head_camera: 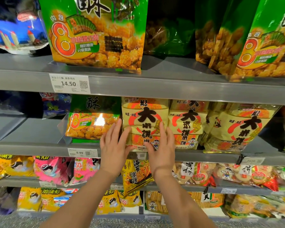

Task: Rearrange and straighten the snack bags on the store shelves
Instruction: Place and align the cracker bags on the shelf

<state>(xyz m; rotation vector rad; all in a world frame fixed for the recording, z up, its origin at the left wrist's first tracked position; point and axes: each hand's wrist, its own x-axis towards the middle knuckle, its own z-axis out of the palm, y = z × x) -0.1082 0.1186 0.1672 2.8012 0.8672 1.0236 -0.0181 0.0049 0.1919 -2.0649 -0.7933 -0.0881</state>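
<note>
A pale yellow rice-cracker bag [145,117] stands upright on the middle shelf [39,146], leftmost of a row of the same bags. My left hand [113,147] lies flat with straight fingers at its lower left edge, also overlapping the small green bag [90,122] beside it. My right hand [161,148] has straight fingers spread over the yellow bag's lower front. Neither hand curls round anything. Two more yellow bags [186,122] [242,129] stand to the right, the far one leaning.
Large green snack bags [95,33] [262,46] stand on the upper shelf [171,86], with a dark gap between them. Price tags [69,83] hang on the shelf rails. Lower shelves hold pink, yellow and clear cracker bags [138,175]. The middle shelf's left part shows bare grey metal.
</note>
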